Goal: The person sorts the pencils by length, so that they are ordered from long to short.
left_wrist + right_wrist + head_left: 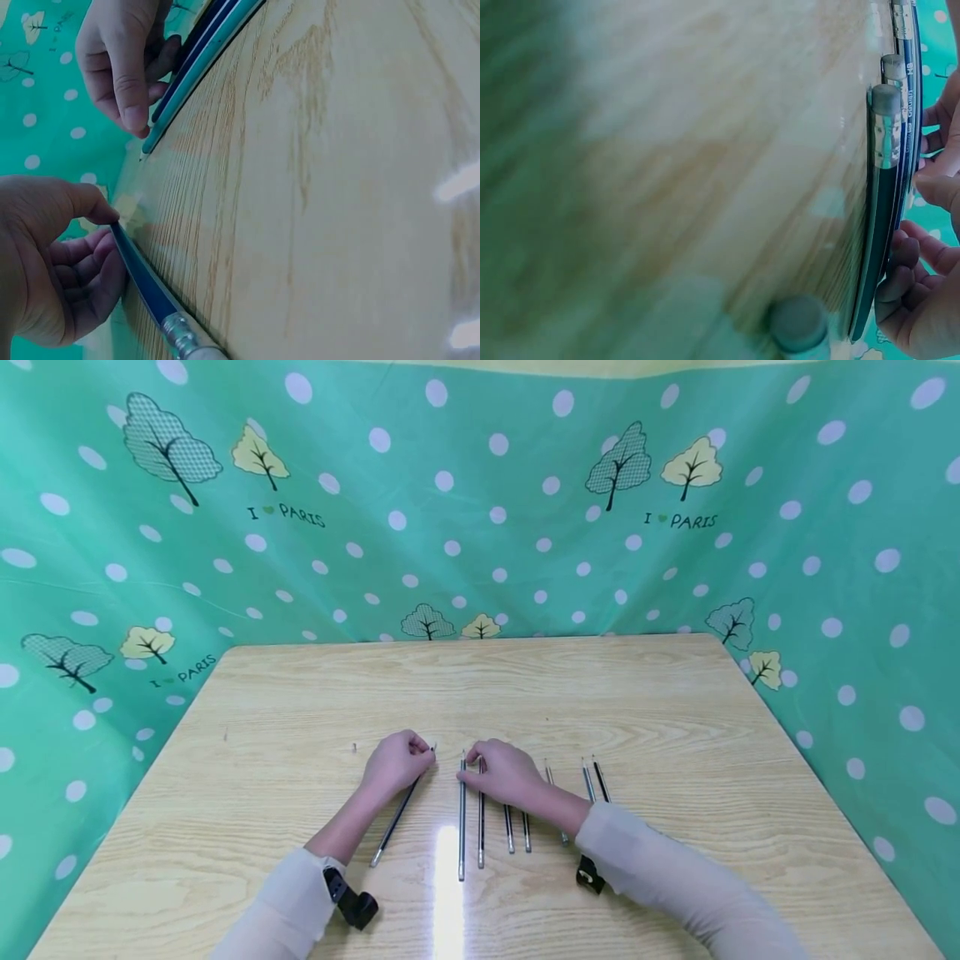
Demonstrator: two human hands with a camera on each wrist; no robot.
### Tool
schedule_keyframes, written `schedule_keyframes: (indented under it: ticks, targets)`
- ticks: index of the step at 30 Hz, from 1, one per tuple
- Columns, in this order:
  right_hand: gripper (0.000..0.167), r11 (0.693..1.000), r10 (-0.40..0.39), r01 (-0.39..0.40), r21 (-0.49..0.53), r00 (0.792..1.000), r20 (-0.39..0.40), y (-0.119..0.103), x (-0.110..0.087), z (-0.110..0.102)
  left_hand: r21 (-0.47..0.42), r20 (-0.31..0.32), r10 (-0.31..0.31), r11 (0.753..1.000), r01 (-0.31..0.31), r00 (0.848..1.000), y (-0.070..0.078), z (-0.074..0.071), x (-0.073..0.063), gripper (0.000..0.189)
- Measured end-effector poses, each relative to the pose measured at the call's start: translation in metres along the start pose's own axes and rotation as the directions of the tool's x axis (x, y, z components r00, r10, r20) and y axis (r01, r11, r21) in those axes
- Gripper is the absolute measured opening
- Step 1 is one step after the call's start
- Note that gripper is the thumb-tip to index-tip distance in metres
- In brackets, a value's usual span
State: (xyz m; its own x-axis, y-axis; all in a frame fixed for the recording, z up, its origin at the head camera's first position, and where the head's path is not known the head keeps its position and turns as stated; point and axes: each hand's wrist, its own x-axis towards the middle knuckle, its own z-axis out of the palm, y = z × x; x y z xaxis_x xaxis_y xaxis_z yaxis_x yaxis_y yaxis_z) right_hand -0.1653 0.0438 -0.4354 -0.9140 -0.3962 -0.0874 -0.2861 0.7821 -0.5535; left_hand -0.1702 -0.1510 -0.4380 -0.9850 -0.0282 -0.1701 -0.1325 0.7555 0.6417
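Note:
Near its pointed end, a dark pencil (396,828) is pinched by my left hand (393,766); its eraser end slants down toward me. In the left wrist view, thumb and finger hold this pencil (142,277) at one end. My right hand (506,772) has its thumb and index finger at the upper end of a blue-grey pencil (461,835), whose tip pokes out beyond them. Just right of that one lies a dark pencil (481,835), partly under the same fingers. The right wrist view shows pencils (885,172) with metal ferrules and grey erasers beside curled fingers.
Several more pencils lie to the right: two dark ones (510,839) partly hidden below my right hand, one (564,837) under the forearm, and a pair (601,781) beyond it. A tiny bit (354,747) lies left on the wooden table (300,693). A green curtain (480,560) hangs behind.

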Motion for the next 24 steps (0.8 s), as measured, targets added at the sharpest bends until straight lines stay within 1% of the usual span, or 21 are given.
schedule_keyframes:
  ticks: [7,11,15,24]
  targets:
    - [0.038,0.998,0.018,-0.020,-0.056,1.000,-0.025,-0.0014,0.0029,0.0061,-0.038,0.008,-0.005,0.999,0.005,1.000,-0.0024,-0.0006,0.0015,0.020]
    - [0.040,0.995,0.039,-0.041,-0.094,0.999,-0.028,-0.0039,0.0036,0.0075,-0.033,0.003,-0.009,0.999,0.009,1.000,-0.0026,-0.0016,0.0022,0.020]
    - [0.037,0.991,0.059,-0.062,-0.121,0.998,-0.026,-0.0060,0.0036,0.0072,-0.030,-0.002,-0.008,1.000,0.008,1.000,-0.0018,-0.0028,0.0018,0.021]
    - [0.031,0.992,0.051,-0.053,-0.118,0.998,-0.022,-0.0072,0.0036,0.0087,-0.071,-0.006,-0.016,0.997,0.016,1.000,-0.0012,-0.0051,0.0019,0.022]
